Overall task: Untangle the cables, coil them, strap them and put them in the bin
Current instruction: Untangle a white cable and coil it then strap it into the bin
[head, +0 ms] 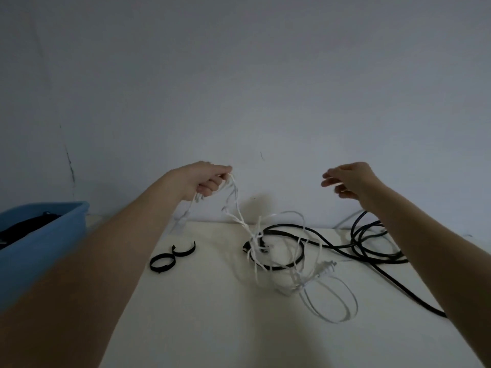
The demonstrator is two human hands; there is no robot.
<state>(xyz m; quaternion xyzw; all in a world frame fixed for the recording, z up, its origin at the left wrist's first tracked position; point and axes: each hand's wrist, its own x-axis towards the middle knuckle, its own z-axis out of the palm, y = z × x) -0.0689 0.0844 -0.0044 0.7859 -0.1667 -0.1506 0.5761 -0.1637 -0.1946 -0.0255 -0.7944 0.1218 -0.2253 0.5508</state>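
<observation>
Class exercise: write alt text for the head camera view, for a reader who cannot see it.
A person's left hand lifts a white cable still tangled with a black cable on a white table; the right hand hovers open. Two black straps and a blue bin lie left.

Both arms outstretched and raised: left hand point(210, 179) with fingers curled in a pinch, right hand point(348, 181) loosely curled.

Two hands are showing, left hand point(210, 181) and right hand point(350, 181); two black straps point(172, 257), one blue bin point(45, 235), one white cable point(265, 251), and one black cable point(372, 251) are lying about.
</observation>
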